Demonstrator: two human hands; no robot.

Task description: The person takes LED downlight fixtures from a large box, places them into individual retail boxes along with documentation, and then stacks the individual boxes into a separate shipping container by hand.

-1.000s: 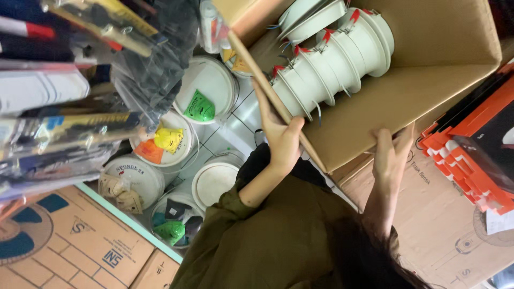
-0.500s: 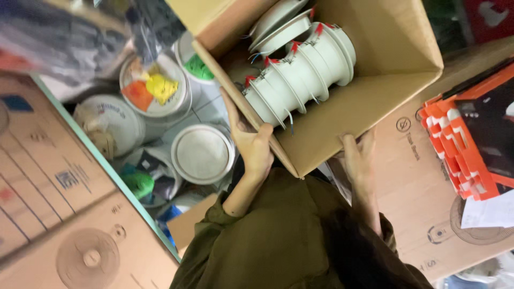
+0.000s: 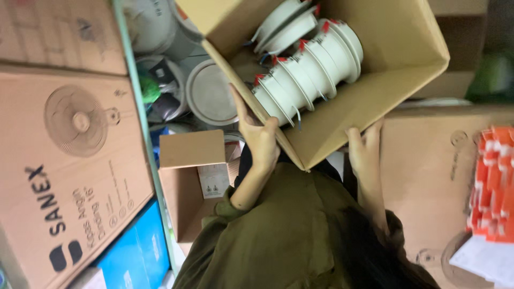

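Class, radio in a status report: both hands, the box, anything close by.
Left hand and right hand grip open cardboard box. White round fixtures stacked inside. Smaller open carton near left elbow.

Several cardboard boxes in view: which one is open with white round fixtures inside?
The tilted cardboard box at top centre, gripped by both hands; its flaps are open on stacked white round fixtures. The fan-printed box at left is closed.
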